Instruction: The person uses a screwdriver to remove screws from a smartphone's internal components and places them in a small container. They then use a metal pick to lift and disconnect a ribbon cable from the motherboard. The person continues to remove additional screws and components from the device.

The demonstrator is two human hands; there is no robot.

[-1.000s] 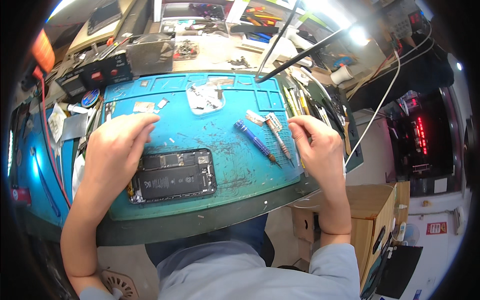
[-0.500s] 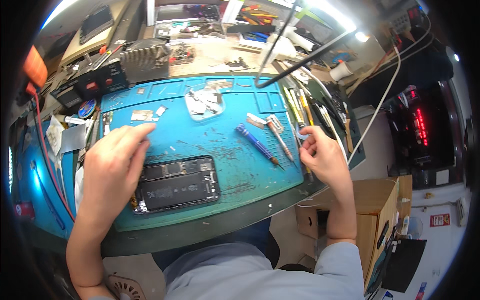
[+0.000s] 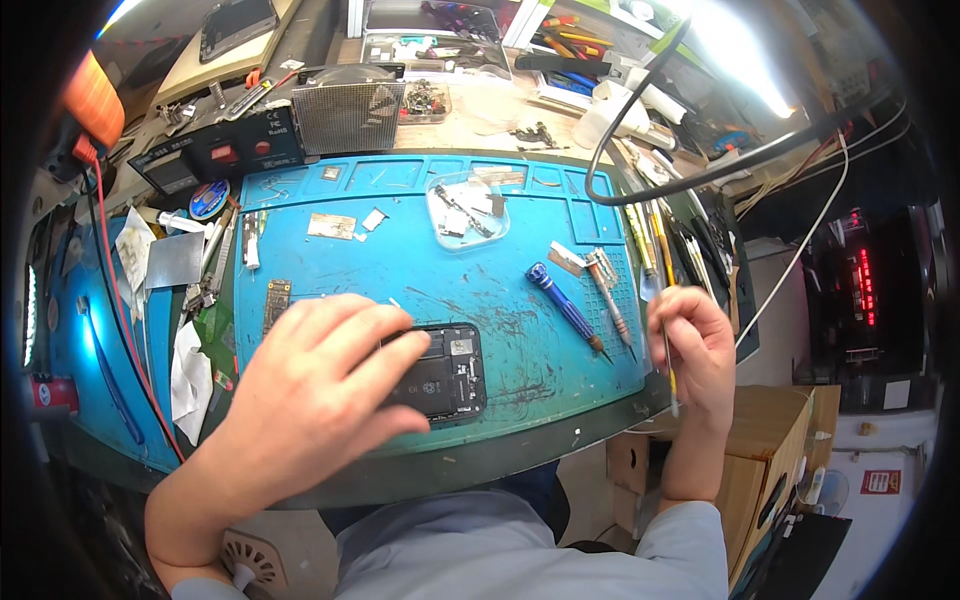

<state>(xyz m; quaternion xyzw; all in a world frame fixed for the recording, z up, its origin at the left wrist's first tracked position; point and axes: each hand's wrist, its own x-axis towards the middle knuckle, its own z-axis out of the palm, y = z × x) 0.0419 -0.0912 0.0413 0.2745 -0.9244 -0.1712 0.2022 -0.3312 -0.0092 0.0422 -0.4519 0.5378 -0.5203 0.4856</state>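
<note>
My left hand [image 3: 315, 390] hovers over the opened black phone [image 3: 455, 390] on the blue mat [image 3: 515, 425], its fingers apart, covering the phone's left part. My right hand [image 3: 695, 350], at the mat's right edge, is closed on a slim yellow-handled tool [image 3: 672, 385] whose metal tip points down. Left of that hand lie a blue screwdriver [image 3: 560, 303] and a silver screwdriver [image 3: 610, 300]. A small circuit board [image 3: 277, 300] lies just beyond my left hand. A clear container [image 3: 500, 225] of small parts stands farther back on the mat.
A black bench device [image 3: 215, 150], metal mesh box [image 3: 345, 115] and parts boxes line the back. Cluttered tools [image 3: 685, 245] lie at right beneath a looping black cable [image 3: 700, 172]. An orange tool [image 3: 95, 100] and papers [image 3: 190, 370] are at left; a wooden cabinet [image 3: 750, 460] is lower right.
My left hand has moved down and right over the phone. My right hand has shifted right and taken hold of the yellow tool. The whole bench has shifted rightward in view.
</note>
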